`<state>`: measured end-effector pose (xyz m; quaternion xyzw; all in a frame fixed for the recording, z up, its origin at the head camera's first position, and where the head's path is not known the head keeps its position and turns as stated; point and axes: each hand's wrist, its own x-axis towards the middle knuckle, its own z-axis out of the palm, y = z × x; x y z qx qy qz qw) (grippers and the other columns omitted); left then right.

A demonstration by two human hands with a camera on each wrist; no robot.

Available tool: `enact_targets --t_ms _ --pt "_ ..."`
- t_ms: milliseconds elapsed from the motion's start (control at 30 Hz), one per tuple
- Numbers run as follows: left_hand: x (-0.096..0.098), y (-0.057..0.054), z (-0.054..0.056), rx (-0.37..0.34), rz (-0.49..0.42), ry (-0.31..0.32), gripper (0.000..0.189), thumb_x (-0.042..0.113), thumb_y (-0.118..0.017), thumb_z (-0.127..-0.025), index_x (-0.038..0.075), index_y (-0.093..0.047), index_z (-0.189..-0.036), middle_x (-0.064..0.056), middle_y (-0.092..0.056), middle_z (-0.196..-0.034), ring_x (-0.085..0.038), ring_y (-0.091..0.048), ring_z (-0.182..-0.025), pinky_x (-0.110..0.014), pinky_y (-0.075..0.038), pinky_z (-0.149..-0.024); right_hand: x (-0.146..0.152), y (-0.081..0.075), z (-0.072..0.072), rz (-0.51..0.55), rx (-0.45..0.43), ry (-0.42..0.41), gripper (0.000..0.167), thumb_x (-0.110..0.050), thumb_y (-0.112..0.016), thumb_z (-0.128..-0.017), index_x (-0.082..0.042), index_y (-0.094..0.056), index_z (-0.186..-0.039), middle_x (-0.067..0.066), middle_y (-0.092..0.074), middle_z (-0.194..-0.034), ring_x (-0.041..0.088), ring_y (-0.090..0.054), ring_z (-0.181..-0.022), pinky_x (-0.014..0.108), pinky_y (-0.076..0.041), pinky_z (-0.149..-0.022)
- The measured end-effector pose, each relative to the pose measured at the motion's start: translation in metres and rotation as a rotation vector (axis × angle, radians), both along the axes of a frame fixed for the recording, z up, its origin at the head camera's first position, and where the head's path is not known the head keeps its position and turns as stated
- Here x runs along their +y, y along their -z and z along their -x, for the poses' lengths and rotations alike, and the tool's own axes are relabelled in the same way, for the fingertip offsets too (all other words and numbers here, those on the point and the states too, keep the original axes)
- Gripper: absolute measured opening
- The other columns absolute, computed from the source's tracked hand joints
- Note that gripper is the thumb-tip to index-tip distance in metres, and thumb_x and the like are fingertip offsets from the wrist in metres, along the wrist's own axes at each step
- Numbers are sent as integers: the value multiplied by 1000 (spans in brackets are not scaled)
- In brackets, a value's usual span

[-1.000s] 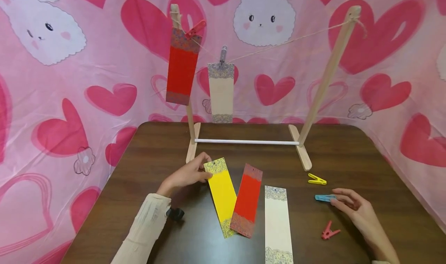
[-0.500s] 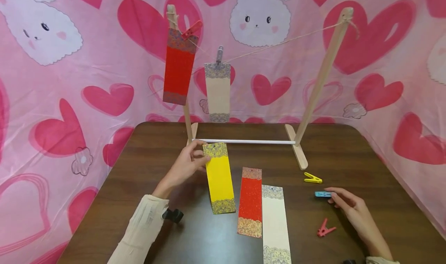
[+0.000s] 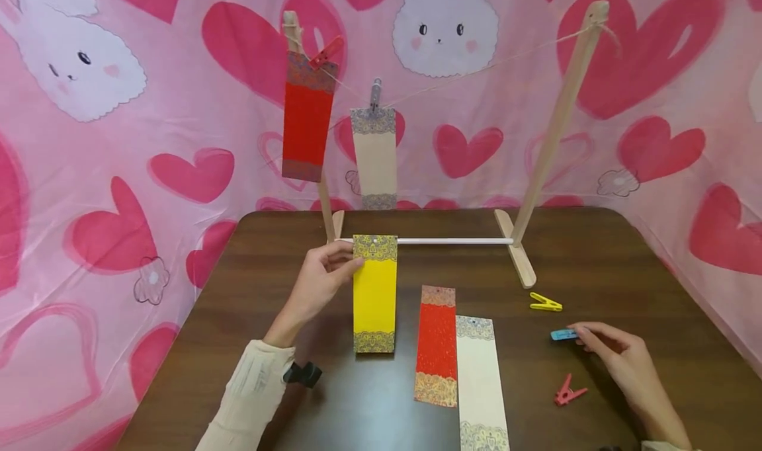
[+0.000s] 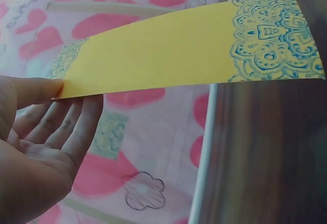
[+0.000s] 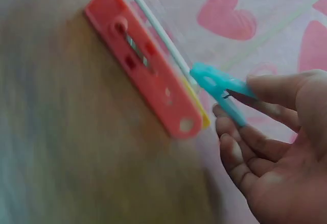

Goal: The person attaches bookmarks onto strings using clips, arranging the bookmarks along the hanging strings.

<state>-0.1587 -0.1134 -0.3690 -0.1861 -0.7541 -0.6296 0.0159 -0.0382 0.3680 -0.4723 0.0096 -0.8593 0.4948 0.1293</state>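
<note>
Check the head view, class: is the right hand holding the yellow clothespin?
No, the right hand pinches the blue clothespin, while the yellow clothespin lies on the table.

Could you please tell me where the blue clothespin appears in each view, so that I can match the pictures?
Head: right side, below mid-height; the blue clothespin is pinched by the right hand.
Left wrist: not in the picture.
Right wrist: right of centre, around mid-height, with the red clothespin to its left.
Shared landmark: the pink heart-patterned backdrop shows in all three views.
</note>
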Motion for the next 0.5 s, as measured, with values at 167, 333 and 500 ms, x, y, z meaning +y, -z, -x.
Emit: enact_targets --t_ms 167,333,500 --pt "8 -8 -2 61 -6 -2 21 7 -72 -91 -2 -67 -109 -17 -71 -96 -23 -68 -77 -35 -60 -72 -11 -29 7 -9 68 47 27 -3 -69 -92 2 -67 -118 -5 -72 -99 2 -63 -86 11 -49 -74" --pt "16 -20 3 128 11 -15 19 12 -73 -92 2 -69 -107 -12 -71 -96 -23 -66 -80 -29 -57 -74 -21 -76 13 58 120 76 41 4 -75 -84 4 -65 -124 -3 -72 -93 3 -65 -82 11 -51 -72" --pt "28 -31 13 190 5 -14 20 12 -73 -92 2 -69 -108 -11 -70 -96 -22 -62 -89 -28 -57 -77 -26 -119 14 50 149 37 42 6 -74 -85 5 -65 -125 0 -73 -96 9 -66 -80 15 -54 -73"
